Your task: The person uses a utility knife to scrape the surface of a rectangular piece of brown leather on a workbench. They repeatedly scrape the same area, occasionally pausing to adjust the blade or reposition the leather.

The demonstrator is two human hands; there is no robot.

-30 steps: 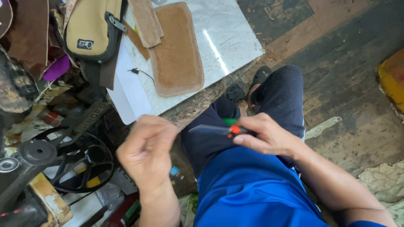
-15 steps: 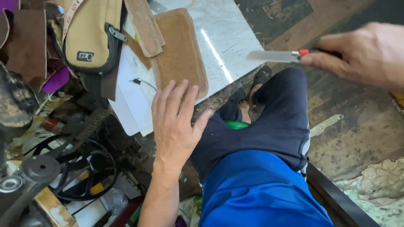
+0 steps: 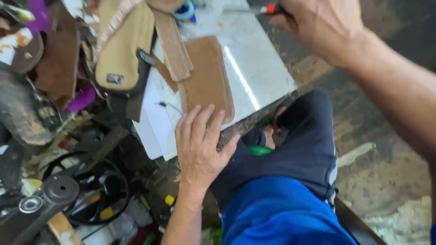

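My left hand (image 3: 200, 145) is spread flat, fingers apart, its fingertips touching the near end of a brown leather piece (image 3: 206, 77) that lies on a white marble slab (image 3: 254, 68). My right hand (image 3: 322, 27) is raised at the top of the view, closed around a knife with a red collar (image 3: 271, 8); most of the blade is out of frame. My knee in dark trousers (image 3: 304, 136) sits just below the slab's near edge.
A tan bag (image 3: 122, 50) and leather strips (image 3: 172, 41) lean at the slab's left. White paper (image 3: 152, 122) lies under the slab's corner. A black wheel (image 3: 91, 195) and cluttered scraps fill the lower left. Worn floor lies to the right.
My left hand opened and moved up onto the leather piece. My right hand lifted the knife from near my knee to high above the slab.
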